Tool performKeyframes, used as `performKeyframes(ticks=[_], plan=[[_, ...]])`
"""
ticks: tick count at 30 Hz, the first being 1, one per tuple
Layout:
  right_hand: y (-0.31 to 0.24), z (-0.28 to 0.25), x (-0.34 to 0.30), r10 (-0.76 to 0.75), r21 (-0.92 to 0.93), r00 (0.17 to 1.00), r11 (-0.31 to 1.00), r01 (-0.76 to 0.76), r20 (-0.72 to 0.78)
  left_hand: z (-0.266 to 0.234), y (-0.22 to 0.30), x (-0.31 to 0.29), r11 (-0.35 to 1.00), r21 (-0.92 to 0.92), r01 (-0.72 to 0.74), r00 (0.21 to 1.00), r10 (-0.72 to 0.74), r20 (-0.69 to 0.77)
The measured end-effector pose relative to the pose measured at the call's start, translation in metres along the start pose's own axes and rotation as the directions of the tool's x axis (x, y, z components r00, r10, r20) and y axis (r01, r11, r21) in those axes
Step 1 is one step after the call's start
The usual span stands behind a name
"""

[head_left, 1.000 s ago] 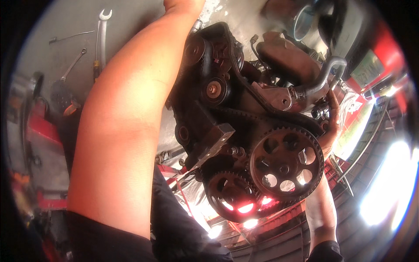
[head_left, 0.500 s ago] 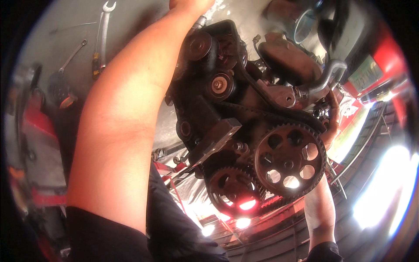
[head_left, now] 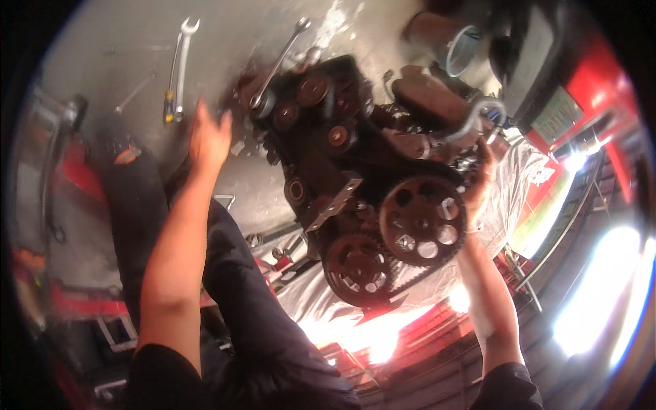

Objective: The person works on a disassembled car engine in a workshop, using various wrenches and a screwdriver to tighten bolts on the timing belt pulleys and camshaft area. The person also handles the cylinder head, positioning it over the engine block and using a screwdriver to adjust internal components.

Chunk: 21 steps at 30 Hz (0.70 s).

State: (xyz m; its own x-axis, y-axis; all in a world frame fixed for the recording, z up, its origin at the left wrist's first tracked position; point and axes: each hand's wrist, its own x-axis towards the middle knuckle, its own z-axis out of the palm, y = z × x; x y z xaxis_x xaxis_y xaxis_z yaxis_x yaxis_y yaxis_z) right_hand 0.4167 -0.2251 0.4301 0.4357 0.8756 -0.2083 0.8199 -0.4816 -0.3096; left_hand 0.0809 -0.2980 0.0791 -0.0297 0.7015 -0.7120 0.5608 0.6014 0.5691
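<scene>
A dark engine (head_left: 301,147) fills the middle, with two toothed timing pulleys, a larger one (head_left: 421,222) and a smaller one (head_left: 357,270), and a toothed belt (head_left: 413,275). My left hand (head_left: 210,140) is off the engine at its left, fingers spread and a little blurred, holding nothing. A long-handled ratchet (head_left: 279,63) slants across the engine's far left corner. Along the engine's right side my right hand (head_left: 480,184) grips it near a curved metal pipe (head_left: 475,116); part of the palm is hidden behind the larger pulley.
A combination wrench (head_left: 183,65) and a screwdriver (head_left: 169,106) lie on the grey floor at the far left. A cylindrical container (head_left: 444,44) lies at the far right, near red bodywork (head_left: 605,75). Pale sheeting (head_left: 321,297) spreads under the engine's near side.
My left hand has come back from beyond the engine's far end toward me, and the ratchet now shows. The engine appears smaller and shifted in view. My right hand stays at its side.
</scene>
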Motion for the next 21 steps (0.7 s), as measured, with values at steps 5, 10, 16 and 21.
performKeyframes(ticks=[5,10,16,21], plan=[[-0.023,0.002,0.000,-0.169,-0.270,0.985,0.951,0.151,-0.042,-0.045,-0.015,-0.082,0.972,0.201,0.122,0.983,-0.147,0.114],[-0.029,0.001,0.002,-0.169,-0.253,0.979,0.958,0.136,-0.112,-0.073,0.065,-0.122,0.982,-0.119,0.148,0.988,-0.140,0.068],[-0.027,0.001,-0.001,-0.091,-0.150,0.980,0.987,0.065,-0.176,-0.108,0.269,-0.167,0.876,-0.349,-0.333,0.943,0.306,-0.132],[-0.018,-0.006,-0.007,-0.066,0.150,0.952,0.982,0.115,-0.297,-0.084,0.344,-0.239,0.859,-0.123,-0.496,0.868,0.493,-0.057]])
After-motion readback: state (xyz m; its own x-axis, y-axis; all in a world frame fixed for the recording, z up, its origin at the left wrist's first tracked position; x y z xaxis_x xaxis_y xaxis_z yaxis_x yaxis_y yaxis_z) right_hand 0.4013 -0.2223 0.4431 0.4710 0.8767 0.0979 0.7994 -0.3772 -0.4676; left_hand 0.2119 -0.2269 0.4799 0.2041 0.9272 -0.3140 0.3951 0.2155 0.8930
